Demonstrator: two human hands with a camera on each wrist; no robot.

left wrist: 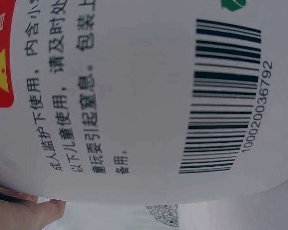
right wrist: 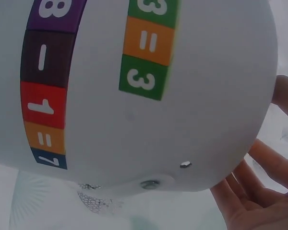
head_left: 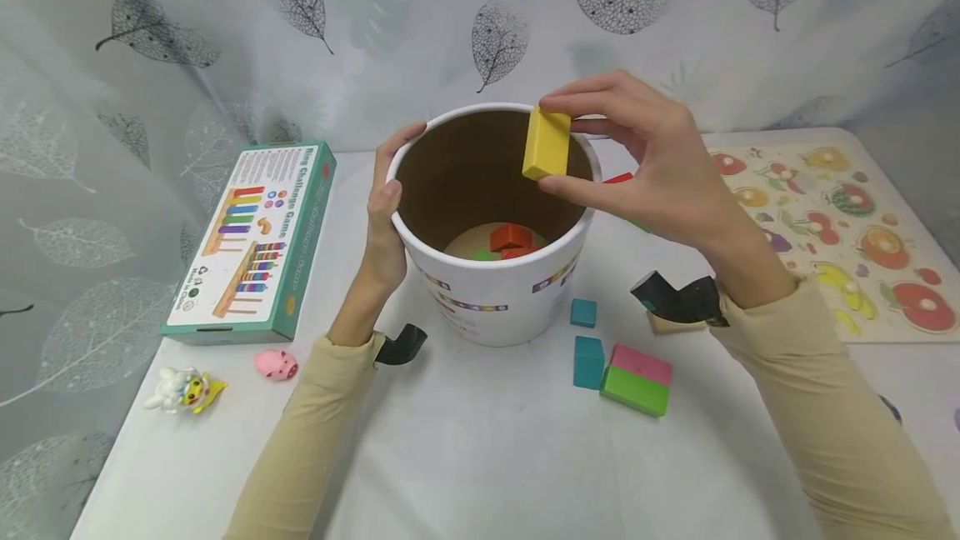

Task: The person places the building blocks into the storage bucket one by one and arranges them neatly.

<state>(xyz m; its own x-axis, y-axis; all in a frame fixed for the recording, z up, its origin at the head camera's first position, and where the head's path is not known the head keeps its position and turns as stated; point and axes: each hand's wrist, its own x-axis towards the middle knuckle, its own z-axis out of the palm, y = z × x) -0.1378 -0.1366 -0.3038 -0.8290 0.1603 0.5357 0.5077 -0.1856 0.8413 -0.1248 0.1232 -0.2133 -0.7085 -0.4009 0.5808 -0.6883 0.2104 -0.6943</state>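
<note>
Above the bucket's opening my right hand (head_left: 637,148) pinches a yellow block (head_left: 547,142) between thumb and fingers. My left hand (head_left: 386,215) grips the white bucket (head_left: 495,307) at the left of its rim. Orange-red blocks (head_left: 512,237) and a bit of green lie at the bottom of the bucket. In the left wrist view, the bucket's printed wall (left wrist: 149,96) fills most of the picture, with part of the left hand (left wrist: 19,211) at the lower corner. The right wrist view shows number stickers on the bucket (right wrist: 105,124) and the right hand (right wrist: 259,191); the yellow block is hidden there.
Right of the bucket lie teal blocks (head_left: 588,362), a pink block (head_left: 642,363) and a green block (head_left: 635,392). A fruit puzzle board (head_left: 806,273) is at the right. A game box (head_left: 247,240), a pink pig toy (head_left: 276,365) and a yellow-white figure (head_left: 187,391) are at the left.
</note>
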